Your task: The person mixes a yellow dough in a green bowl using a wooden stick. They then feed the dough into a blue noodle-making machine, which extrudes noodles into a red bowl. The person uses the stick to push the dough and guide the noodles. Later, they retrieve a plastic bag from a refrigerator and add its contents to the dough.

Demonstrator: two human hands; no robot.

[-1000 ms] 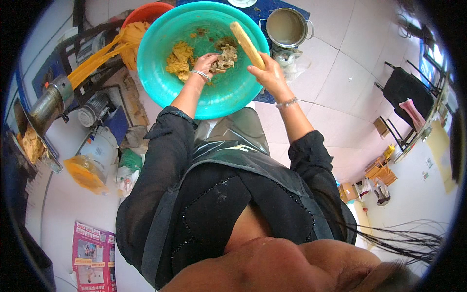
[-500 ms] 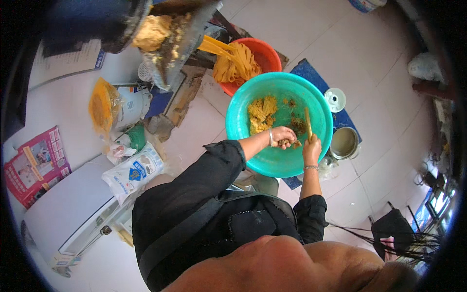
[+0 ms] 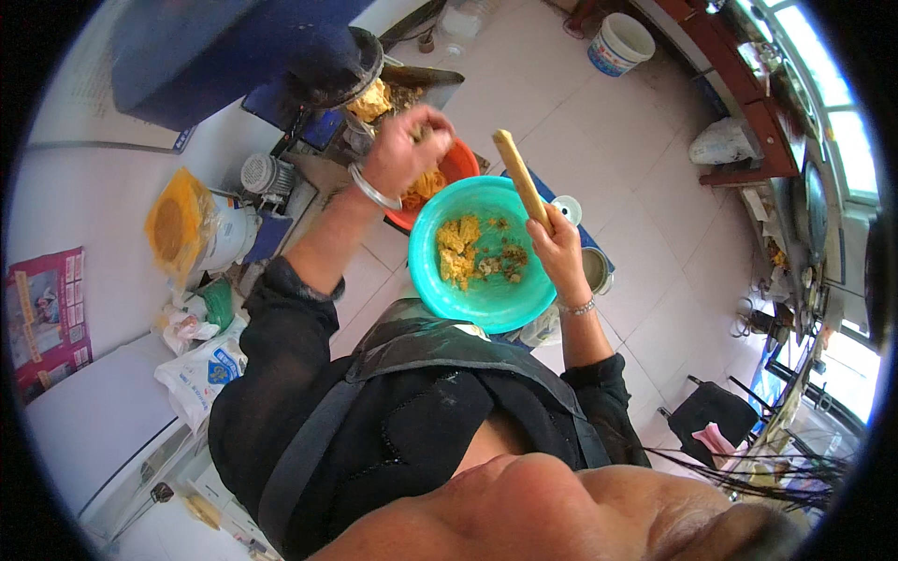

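Note:
My right hand [image 3: 559, 251] is closed around the lower end of a thick wooden stick [image 3: 520, 178], which tilts up over the right rim of the green basin [image 3: 510, 313]. In the basin lie yellow dough crumbles [image 3: 457, 251] and smaller brown lumps [image 3: 505, 264]. My left hand [image 3: 409, 154] is raised beyond the basin, close to the dark machine's round outlet [image 3: 348, 70]. Its fingers curl around a small brownish lump, mostly hidden and slightly blurred. Yellow dough [image 3: 371, 101] shows at the outlet. Below my left hand, an orange-red basin [image 3: 461, 164] holds flat yellow noodle strips [image 3: 423, 189].
A metal pot [image 3: 596, 269] and a white round container [image 3: 567, 209] stand right of the green basin. To the left are a bucket with a yellow plastic cover [image 3: 178, 229], a motor [image 3: 267, 176] and a white sack [image 3: 204, 374]. A white bucket [image 3: 621, 45] stands farther off.
My left hand has risen out of the green basin, up and left toward the machine outlet. The right hand has lifted with the stick. The whole view has shifted.

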